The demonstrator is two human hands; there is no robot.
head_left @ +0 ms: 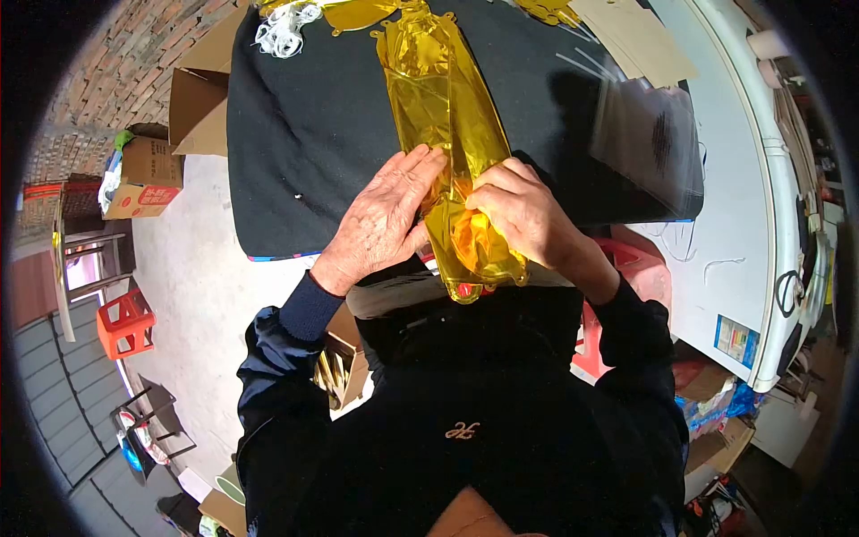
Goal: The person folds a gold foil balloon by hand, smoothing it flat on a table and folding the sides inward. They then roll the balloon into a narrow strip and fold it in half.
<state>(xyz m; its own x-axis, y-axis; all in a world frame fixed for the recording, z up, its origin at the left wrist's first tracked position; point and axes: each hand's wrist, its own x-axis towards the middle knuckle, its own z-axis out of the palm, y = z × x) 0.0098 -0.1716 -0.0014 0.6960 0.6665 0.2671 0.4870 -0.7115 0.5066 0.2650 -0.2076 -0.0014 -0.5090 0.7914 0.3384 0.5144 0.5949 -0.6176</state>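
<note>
A flat gold foil balloon (pixel 458 116) with small tabs at its ends lies lengthwise on the black cloth, its near end hanging over the front edge and crumpled. My left hand (pixel 383 215) rests flat along its left side, fingers stretched out and touching the foil. On the right side, the fingers of my right hand (pixel 519 210) are curled round the creased foil. Part of the foil under both hands is hidden. More gold foil (pixel 358 13) lies at the far edge, beside a bundle of white string (pixel 284 31).
The black-covered table (pixel 304 161) is before me. Clear plastic sleeves (pixel 649 143), card sheets (pixel 635 40) and thin white sticks (pixel 586 64) lie on the right. A white surface (pixel 734 179) adjoins there. Cardboard boxes (pixel 148 174) and a red stool (pixel 125 324) stand left.
</note>
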